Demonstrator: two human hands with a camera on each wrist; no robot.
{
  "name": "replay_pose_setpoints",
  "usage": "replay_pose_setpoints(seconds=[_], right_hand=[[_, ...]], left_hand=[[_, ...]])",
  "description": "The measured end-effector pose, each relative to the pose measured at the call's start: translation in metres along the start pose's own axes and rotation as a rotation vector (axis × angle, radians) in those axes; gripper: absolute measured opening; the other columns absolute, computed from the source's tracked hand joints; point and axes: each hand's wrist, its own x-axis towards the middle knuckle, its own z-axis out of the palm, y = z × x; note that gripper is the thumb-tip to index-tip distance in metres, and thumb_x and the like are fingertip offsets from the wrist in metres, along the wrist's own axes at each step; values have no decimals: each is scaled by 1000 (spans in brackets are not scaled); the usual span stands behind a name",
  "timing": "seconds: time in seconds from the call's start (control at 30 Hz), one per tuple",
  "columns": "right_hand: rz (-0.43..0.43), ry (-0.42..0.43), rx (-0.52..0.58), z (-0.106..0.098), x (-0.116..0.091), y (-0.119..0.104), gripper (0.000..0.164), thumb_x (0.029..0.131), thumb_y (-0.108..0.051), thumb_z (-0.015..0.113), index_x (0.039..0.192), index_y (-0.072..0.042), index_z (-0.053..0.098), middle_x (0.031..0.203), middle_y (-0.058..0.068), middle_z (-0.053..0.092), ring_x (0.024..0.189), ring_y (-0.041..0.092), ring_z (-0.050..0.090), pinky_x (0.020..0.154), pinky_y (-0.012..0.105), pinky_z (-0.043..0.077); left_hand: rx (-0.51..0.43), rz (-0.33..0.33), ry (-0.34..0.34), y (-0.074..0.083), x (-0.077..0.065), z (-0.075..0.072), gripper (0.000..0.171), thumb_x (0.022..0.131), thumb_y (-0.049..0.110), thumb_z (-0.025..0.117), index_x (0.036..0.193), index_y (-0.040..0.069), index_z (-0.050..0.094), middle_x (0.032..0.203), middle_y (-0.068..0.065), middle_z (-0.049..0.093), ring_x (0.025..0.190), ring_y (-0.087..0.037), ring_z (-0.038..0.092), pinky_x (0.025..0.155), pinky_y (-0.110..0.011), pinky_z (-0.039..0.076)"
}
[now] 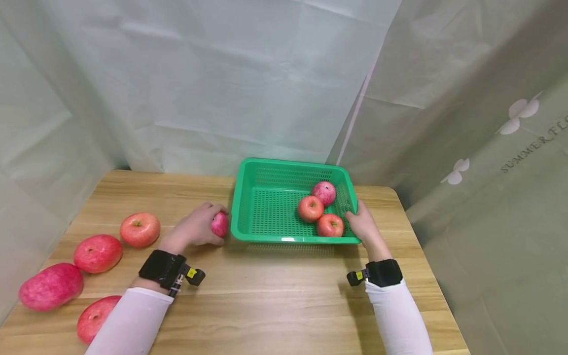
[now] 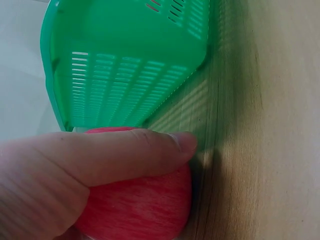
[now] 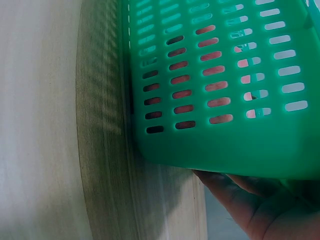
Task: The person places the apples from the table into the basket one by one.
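My left hand (image 1: pixel 195 228) grips a red apple (image 1: pixel 220 225) on the table, just left of a green plastic basket (image 1: pixel 270 214). In the left wrist view the thumb (image 2: pixel 135 155) lies across this apple, close to the basket's slotted end wall. My right hand (image 1: pixel 366 229) holds the basket's right end, thumb over the rim; in the right wrist view its fingers (image 3: pixel 235 195) reach around the end of the wall. Three apples sit in the right part of the basket, among them a darker one (image 1: pixel 324 193) at the back.
Several more apples lie on the left of the wooden table (image 1: pixel 266 305), one (image 1: pixel 140 230) nearest my left hand and another (image 1: pixel 95 318) partly behind my left sleeve. Pale curtains (image 1: pixel 248 88) hang behind the table and on both sides.
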Motion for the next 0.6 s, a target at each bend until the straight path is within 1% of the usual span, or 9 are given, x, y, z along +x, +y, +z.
replay_pose_setpoints(seconds=[0.33, 0.6], right_hand=[[-4, 2, -3, -1, 1, 0, 60, 109, -13, 46, 164, 2, 26, 161, 27, 40, 149, 43, 38, 122, 62, 31], [0, 1, -7, 1, 0, 1, 61, 109, -15, 46, 164, 0, 26, 161, 27, 40, 148, 43, 39, 121, 63, 32]], left_hand=[[-12, -8, 13, 0, -2, -1, 77, 71, 19, 98, 137, 4, 62, 127, -22, 59, 110, -38, 64, 90, -60, 58], [-20, -20, 4, -2, -2, -1, 78, 72, 21, 97, 139, 5, 61, 126, -22, 59, 109, -38, 64, 88, -59, 58]])
